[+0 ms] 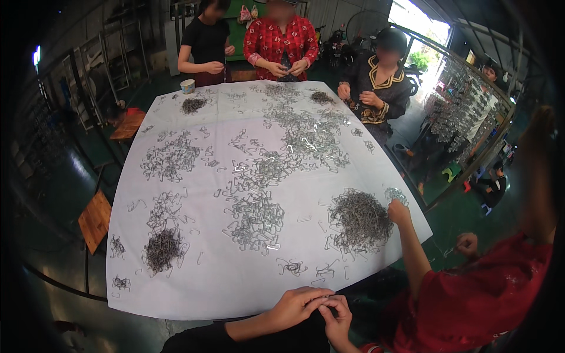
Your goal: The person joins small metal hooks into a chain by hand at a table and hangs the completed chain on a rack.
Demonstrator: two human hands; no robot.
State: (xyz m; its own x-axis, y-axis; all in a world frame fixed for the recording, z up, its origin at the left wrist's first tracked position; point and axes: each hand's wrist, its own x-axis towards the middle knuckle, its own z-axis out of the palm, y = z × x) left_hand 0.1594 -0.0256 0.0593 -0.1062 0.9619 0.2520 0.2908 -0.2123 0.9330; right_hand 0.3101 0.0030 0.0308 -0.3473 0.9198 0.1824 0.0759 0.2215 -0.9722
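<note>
At the near edge of the white-covered table, my left hand and my right hand meet with fingertips pinched together. Something small and dark shows between them, too little of it to name. Just beyond my hands lie small groups of bent metal wire hooks. A loose spread of shinier hooks runs up the middle of the table. To the right of it rises a dense dark heap of thin metal pieces, and a smaller dark heap sits at the left.
A co-worker in red sits close on my right, one hand at the table's right edge. Three more people work along the far side and far right corner. A paper cup stands at the far left; wooden stools stand left.
</note>
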